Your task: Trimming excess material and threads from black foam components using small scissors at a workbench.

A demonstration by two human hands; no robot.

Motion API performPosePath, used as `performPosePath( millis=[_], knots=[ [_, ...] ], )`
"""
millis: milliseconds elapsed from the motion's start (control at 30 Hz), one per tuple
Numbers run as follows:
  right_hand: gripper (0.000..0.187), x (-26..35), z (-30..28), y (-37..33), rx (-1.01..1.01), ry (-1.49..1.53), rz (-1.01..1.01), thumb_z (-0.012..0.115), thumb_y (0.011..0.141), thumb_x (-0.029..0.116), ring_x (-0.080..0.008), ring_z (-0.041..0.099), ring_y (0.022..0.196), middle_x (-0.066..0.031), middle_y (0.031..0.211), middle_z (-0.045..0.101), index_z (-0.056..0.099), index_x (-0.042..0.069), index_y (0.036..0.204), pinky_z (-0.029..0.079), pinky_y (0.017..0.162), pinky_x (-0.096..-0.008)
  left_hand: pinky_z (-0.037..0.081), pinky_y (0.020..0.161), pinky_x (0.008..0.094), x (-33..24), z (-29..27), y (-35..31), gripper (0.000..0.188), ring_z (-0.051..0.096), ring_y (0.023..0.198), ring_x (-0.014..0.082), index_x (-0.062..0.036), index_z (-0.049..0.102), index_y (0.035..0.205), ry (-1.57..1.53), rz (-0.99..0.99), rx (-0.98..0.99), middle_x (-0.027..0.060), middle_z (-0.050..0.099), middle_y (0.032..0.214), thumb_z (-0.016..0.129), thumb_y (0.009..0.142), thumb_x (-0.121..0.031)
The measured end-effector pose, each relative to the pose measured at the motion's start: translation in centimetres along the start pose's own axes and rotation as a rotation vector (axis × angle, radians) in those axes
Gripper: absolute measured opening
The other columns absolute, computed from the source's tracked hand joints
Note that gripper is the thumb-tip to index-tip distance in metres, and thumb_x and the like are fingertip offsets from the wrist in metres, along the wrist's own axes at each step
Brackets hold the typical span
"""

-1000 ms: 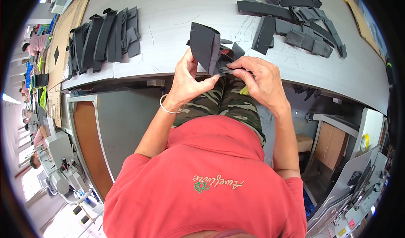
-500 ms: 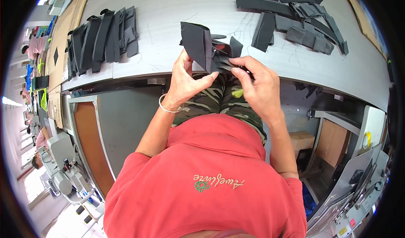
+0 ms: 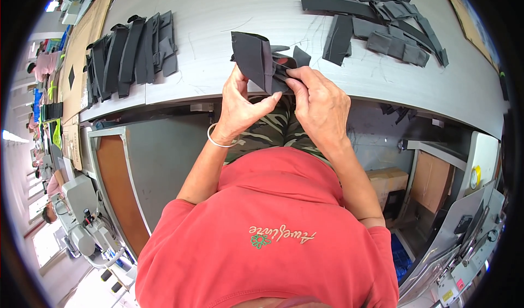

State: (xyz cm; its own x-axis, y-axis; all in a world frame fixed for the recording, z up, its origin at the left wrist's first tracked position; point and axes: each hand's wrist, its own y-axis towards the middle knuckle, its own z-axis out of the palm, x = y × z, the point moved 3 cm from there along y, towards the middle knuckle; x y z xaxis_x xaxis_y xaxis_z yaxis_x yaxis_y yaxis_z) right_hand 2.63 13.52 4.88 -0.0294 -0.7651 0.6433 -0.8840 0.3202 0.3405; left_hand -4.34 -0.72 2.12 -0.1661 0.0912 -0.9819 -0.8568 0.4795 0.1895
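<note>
A folded dark grey fabric piece [image 3: 252,61] is held up just above the table's near edge. My left hand [image 3: 243,103] grips it from the left, thumb along its lower edge and fingers behind it. My right hand [image 3: 322,103] is closed at the piece's right side, thumb and forefinger pinched together against it. A small red spot shows inside the folds near the right fingertips. Whatever else the right fingers may hold is hidden by the hand.
Several dark fabric strips [image 3: 131,54] lie side by side on the light grey table [image 3: 218,16] at left. A looser pile of dark fabric pieces [image 3: 393,27] lies at far right. Loose threads are scattered about. Below the table stand a grey cabinet panel [image 3: 169,155] and a cardboard box [image 3: 386,179].
My right hand has moved a little left, in closer against the fabric piece. The yellow-green bit beneath it no longer shows. My left hand keeps its grip.
</note>
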Motion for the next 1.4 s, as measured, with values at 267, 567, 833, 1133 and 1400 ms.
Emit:
performPosePath(
  millis=[267, 567, 833, 1133, 1400],
  knots=[
    [0.007, 0.3, 0.3, 0.2, -0.054, -0.025, -0.058, 0.063, 0.085, 0.015, -0.0281, 0.064, 0.069, -0.0058, 0.079, 0.067, 0.065, 0.008, 0.087, 0.048, 0.059, -0.0357, 0.041, 0.095, 0.0296, -0.1, 0.1, 0.1, 0.045, 0.054, 0.103, 0.0148, -0.0015, 0.057, 0.109, 0.002, -0.023, 0.021, 0.0049, 0.056, 0.109, 0.075, 0.068, 0.000],
    [0.014, -2.3, -0.1, 0.0, 0.177, 0.393, 0.308, 0.062, 0.089, 0.023, -0.0186, 0.056, 0.056, -0.0060, 0.064, 0.060, 0.069, 0.010, 0.092, 0.042, 0.056, -0.0325, 0.047, 0.094, 0.0320, -1.9, 0.1, 1.9, 0.042, 0.060, 0.107, 0.0192, 0.0010, 0.051, 0.120, -0.190, -0.102, 0.095, 0.0136, 0.064, 0.113, 0.069, 0.083, -0.004],
    [0.013, -4.2, -1.5, -0.1, 0.014, 0.550, 0.286, 0.062, 0.090, 0.010, -0.0083, 0.060, 0.075, -0.0044, 0.086, 0.068, 0.066, 0.003, 0.101, 0.047, 0.067, -0.0250, 0.052, 0.087, 0.0311, -0.9, -0.4, 2.3, 0.035, 0.065, 0.098, 0.0177, 0.0024, 0.044, 0.120, -0.257, -0.262, 0.074, 0.0181, 0.067, 0.107, 0.061, 0.090, -0.004],
    [0.010, -2.4, 0.0, 3.0, -0.056, 0.262, -0.142, 0.066, 0.083, 0.012, -0.0266, 0.063, 0.071, -0.0082, 0.083, 0.067, 0.067, 0.008, 0.092, 0.048, 0.061, -0.0354, 0.051, 0.068, 0.0214, 0.7, 1.2, 0.7, 0.029, 0.061, 0.079, 0.0057, -0.0014, 0.045, 0.114, -0.264, -0.391, 0.152, 0.0065, 0.067, 0.090, 0.062, 0.092, -0.008],
    [0.011, -3.5, -1.1, 3.9, -0.083, 0.138, -0.080, 0.065, 0.084, 0.015, -0.0241, 0.063, 0.069, -0.0062, 0.076, 0.065, 0.067, 0.011, 0.095, 0.048, 0.061, -0.0347, 0.048, 0.067, 0.0222, 0.4, 0.9, 0.3, 0.039, 0.061, 0.075, 0.0057, -0.0033, 0.046, 0.123, 0.014, -0.315, 0.068, 0.0080, 0.069, 0.081, 0.065, 0.088, -0.006]
  ],
)
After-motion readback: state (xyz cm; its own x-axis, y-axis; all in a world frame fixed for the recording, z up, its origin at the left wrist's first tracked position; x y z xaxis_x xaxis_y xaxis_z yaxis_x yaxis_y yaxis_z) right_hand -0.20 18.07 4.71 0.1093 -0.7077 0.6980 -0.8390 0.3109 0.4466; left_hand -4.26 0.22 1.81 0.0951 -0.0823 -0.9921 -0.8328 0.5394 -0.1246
